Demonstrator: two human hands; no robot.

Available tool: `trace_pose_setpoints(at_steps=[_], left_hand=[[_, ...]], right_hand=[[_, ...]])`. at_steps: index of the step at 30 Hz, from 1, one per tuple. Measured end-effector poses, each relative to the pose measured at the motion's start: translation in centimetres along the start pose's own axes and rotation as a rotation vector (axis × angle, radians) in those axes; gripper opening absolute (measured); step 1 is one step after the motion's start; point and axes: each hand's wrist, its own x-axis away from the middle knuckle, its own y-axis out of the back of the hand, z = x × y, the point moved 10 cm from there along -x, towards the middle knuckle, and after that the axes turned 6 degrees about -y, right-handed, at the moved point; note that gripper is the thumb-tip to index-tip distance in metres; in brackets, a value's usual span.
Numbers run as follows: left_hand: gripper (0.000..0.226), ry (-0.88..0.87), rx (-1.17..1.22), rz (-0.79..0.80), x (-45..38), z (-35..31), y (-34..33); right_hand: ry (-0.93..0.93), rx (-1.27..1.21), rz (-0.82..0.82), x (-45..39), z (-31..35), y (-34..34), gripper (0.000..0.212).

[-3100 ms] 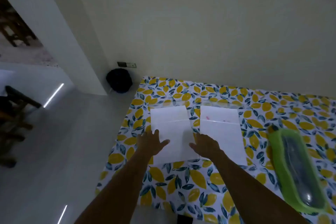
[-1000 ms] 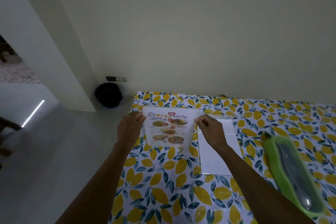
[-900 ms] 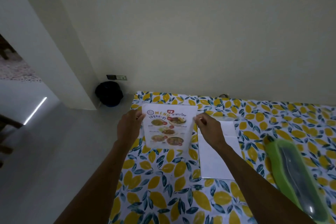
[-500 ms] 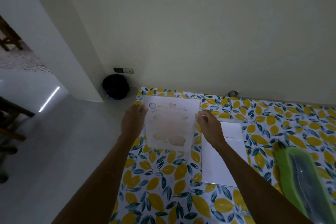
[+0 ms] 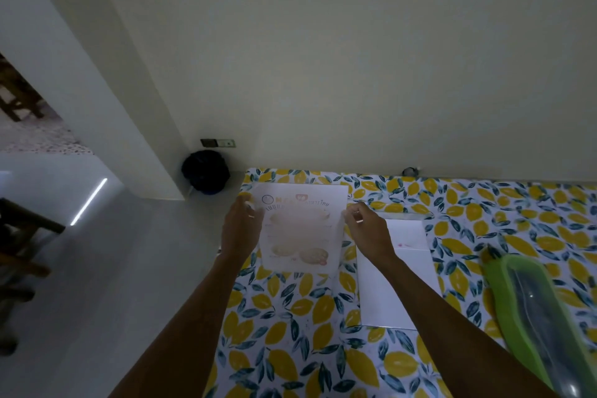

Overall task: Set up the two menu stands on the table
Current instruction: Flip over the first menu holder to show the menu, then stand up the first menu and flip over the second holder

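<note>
A clear menu stand with a printed food menu faces me, upright near the table's far left corner. My left hand grips its left edge and my right hand pinches its right edge. Glare washes out much of the print. The second menu stand lies flat on the lemon-print tablecloth, white side up, just right of my right forearm, which covers part of it.
A green tray with a clear lid sits at the right edge of the table. The wall runs along the table's far side. A black bag rests on the floor by the left corner, and the table's left edge drops to open floor.
Both hands lifted the left stand from flat on the table and turned its printed side toward me. In the last second it moved slightly away, toward the far corner, still held by both hands.
</note>
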Motion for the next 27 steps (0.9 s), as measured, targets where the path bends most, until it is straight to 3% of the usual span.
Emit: trace_pose_setpoints(at_steps=[3, 8, 15, 23, 27], left_hand=[[0.042, 0.019, 0.005, 0.034, 0.5, -0.1, 0.1], [0.051, 0.026, -0.010, 0.102, 2.0, 0.0, 0.2], [0.055, -0.129, -0.016, 0.222, 6.4, -0.9, -0.8], [0.073, -0.223, -0.070, 0.424, 13.7, -3.4, -5.7], [0.070, -0.296, -0.043, 0.479, 16.9, -5.6, -8.2]], right_hand=[[0.010, 0.051, 0.003, 0.7, 0.3, 0.2, 0.009], [0.038, 0.195, -0.009, 2.9, 0.2, 0.9, 0.021], [0.089, 0.332, -0.046, 8.5, -0.3, 2.0, 0.027], [0.038, 0.396, -0.089, 16.1, -3.0, 4.3, 0.028], [-0.010, 0.419, -0.110, 18.9, -5.9, 6.6, 0.028]])
